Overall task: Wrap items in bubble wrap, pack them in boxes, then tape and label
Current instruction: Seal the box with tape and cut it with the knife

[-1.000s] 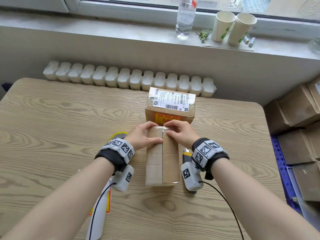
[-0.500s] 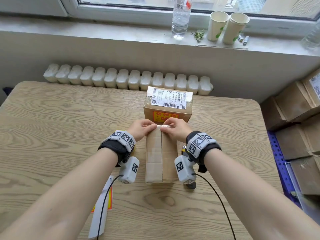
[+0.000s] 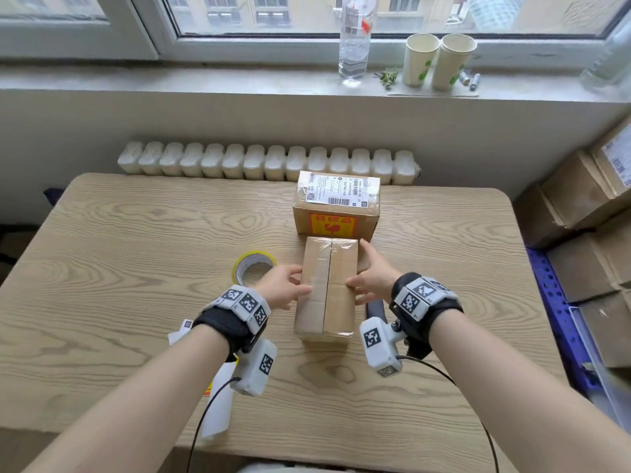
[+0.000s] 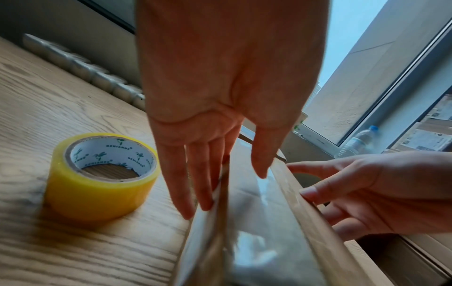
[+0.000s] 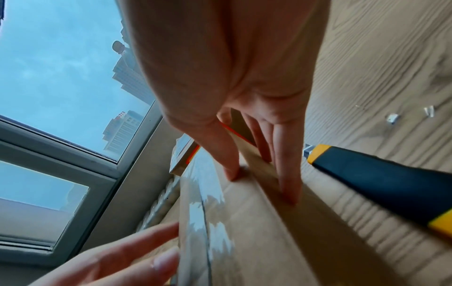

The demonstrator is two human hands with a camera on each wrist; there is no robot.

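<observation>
The taped cardboard box (image 3: pixel 326 288) lies on the table (image 3: pixel 136 268), just in front of the labelled box (image 3: pixel 336 203). Left hand (image 3: pixel 285 290) and right hand (image 3: pixel 370 279) flank its long sides with straight fingers, gripping nothing. Likely stiff and light; the glossy tape looks slick, so grip bare cardboard.

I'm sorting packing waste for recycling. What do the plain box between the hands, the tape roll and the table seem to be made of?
Plain box: brown cardboard, matte, with glossy clear tape along its seam. Tape roll: yellowish translucent plastic film on a printed, probably card, core. Table: pale wood grain, smooth; solid wood or laminate, cannot tell.
</observation>
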